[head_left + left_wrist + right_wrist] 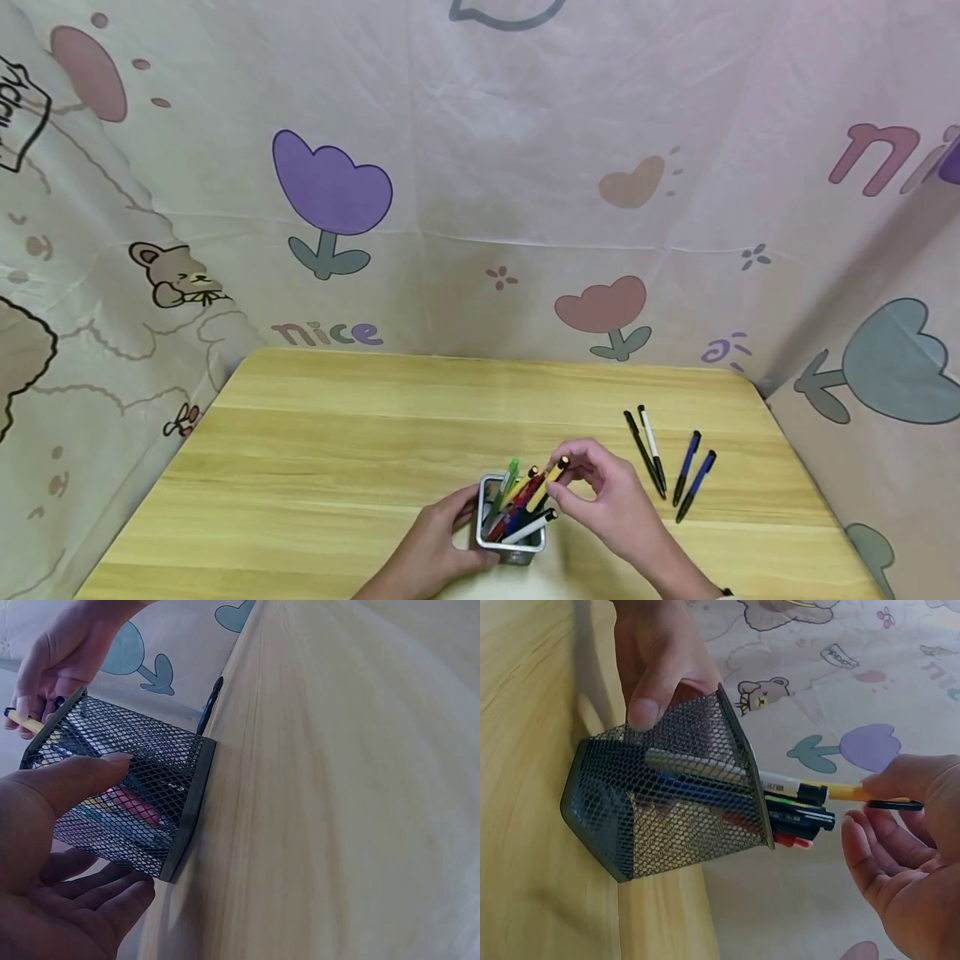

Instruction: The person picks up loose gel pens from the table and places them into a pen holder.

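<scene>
In my view the right hand (609, 502) pinches a slim yellow pen with a black end (538, 497), which leans with its lower part inside a square dark wire-mesh pen holder (154, 780). The left hand (437, 540) is clamped around the holder's walls. I judge the pen light, stiff, rather slippery, best held at its upper barrel; the holder seems light, so I would brace it.

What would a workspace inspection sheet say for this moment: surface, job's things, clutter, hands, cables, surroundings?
Surface: light wood-grain table.
Job's things: mesh pen holder, several pens inside; yellow pen at its mouth.
Clutter: loose black pen, white pen, two blue pens, right of the holder.
Hands: left hand grips the holder; right hand pinches the yellow pen.
Cables: nothing seen.
Surroundings: printed backdrop with flowers and a bear.
</scene>
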